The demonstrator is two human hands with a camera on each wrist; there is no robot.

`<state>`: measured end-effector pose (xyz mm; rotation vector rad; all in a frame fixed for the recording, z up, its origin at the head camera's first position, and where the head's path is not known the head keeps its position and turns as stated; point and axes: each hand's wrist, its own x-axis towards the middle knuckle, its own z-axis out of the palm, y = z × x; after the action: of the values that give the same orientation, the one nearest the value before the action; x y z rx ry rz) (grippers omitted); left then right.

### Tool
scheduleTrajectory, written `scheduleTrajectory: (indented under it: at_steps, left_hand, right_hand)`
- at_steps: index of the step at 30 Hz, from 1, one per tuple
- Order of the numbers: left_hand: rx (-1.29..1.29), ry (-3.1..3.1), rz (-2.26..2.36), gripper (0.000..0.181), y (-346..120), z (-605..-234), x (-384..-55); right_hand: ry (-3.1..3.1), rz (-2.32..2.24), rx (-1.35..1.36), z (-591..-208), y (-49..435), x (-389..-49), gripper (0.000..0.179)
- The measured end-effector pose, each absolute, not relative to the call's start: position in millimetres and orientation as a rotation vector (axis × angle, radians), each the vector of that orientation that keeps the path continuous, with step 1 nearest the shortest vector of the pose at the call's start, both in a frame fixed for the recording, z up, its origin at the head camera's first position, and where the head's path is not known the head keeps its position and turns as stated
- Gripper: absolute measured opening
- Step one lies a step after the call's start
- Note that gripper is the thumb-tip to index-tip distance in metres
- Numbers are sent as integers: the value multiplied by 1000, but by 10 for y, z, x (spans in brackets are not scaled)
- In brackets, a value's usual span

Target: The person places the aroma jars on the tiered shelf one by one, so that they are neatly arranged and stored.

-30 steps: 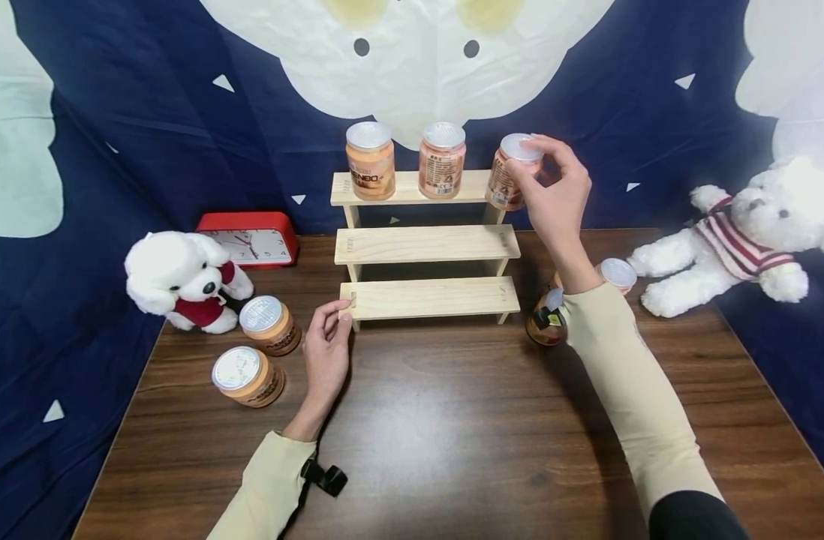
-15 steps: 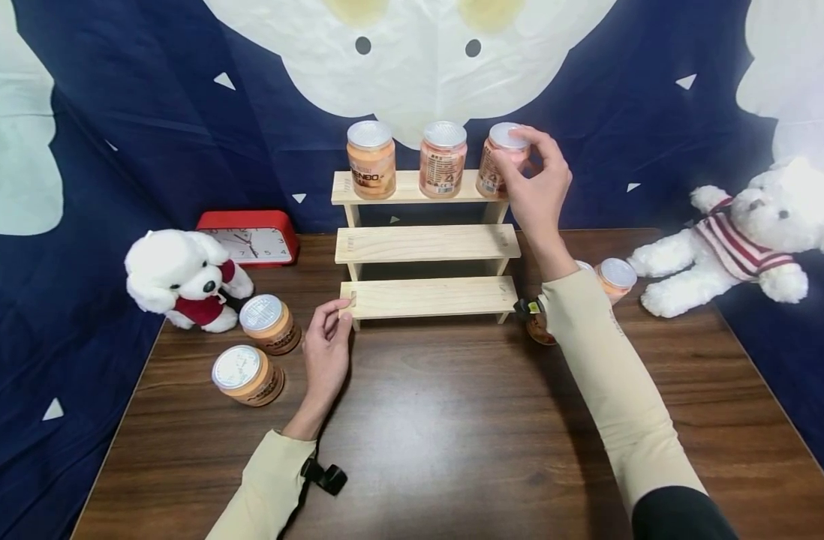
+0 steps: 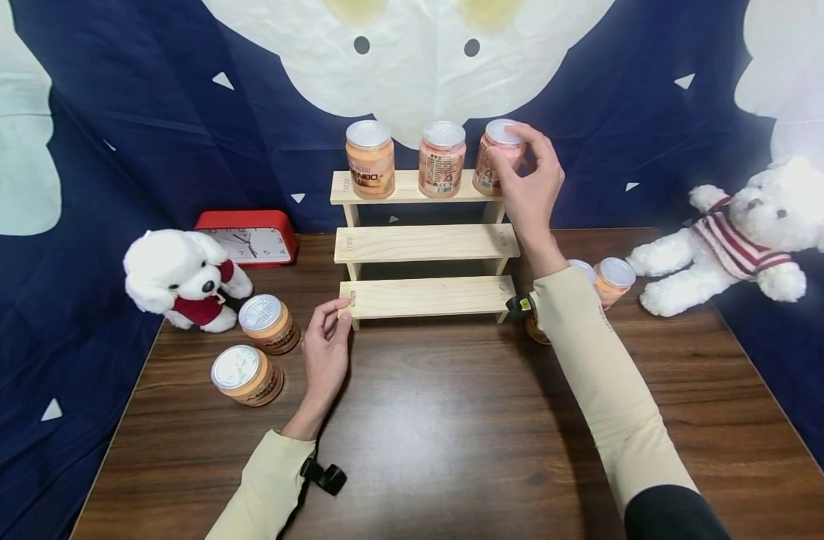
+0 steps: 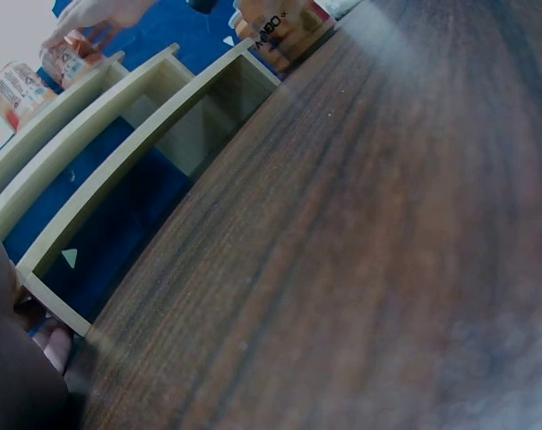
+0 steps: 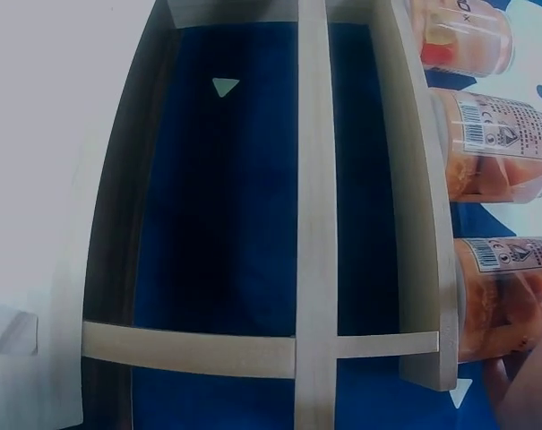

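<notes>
Orange jar (image 3: 488, 171), right end of the top shelf of a three-step wooden rack (image 3: 425, 244) — upright, silver lid up, base apparently on the board. From where I stand, the person's right hand (image 3: 535, 191) has it: thumb and fingers curled round the upper part, near the lid, holding the jar between them. Some fingertips are hidden behind it.

Two more jars share that shelf, a middle jar (image 3: 442, 165) with small print and a barcode facing out, and a left-end jar (image 3: 370, 166) with big dark lettering. All three are spaced apart.

Left hand (image 3: 326, 356) is low, fingers and thumb pinching the left end of the rack's bottom step.

Around the rack, on the dark wood table (image 3: 419, 420): two jars by the left hand, a rear jar (image 3: 270, 326) and a front jar (image 3: 248, 379). On the right, one jar (image 3: 614, 279) shows well; others are partly covered by the right sleeve (image 3: 601, 360).

Farther out — white toy dog (image 3: 175, 270) in front of a red clock (image 3: 250, 219), white teddy (image 3: 729, 240) in a striped top at far right, navy cloth (image 3: 162, 135) behind.
</notes>
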<state>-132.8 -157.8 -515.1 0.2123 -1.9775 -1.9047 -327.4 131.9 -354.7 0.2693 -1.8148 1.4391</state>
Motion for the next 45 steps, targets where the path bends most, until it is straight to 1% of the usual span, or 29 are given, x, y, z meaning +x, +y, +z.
scheduleTrajectory:
  at_steps: [6,15,24,36,41,45]
  left_hand:
    - [216,-1972,-1909,22,-1575,-5149,-1329]
    - [218,-1970,-1914,23,-1570,-5146,-1330]
    - [217,-1964,-1913,22,-1573,-5153,-1326]
    - [182,-1929,-1930,22,-1573,-5145,-1323]
    - [195,-1943,-1918,23,-1563,-5143,-1328]
    - [196,-1945,-1911,22,-1560,-5141,-1332]
  right_hand:
    - [-1871,1453,199,-3516,1300,-3269,39]
    - [-1960,1372,271,-3466,1369,-3192,38]
    - [-1988,1343,267,-3413,1398,-3130,48]
    - [-1895,1320,277,-3390,1403,-2954,51]
    - [-1867,1361,260,-3392,1455,-2816,52]
    - [-1837,1379,297,-3424,1506,-2709,52]
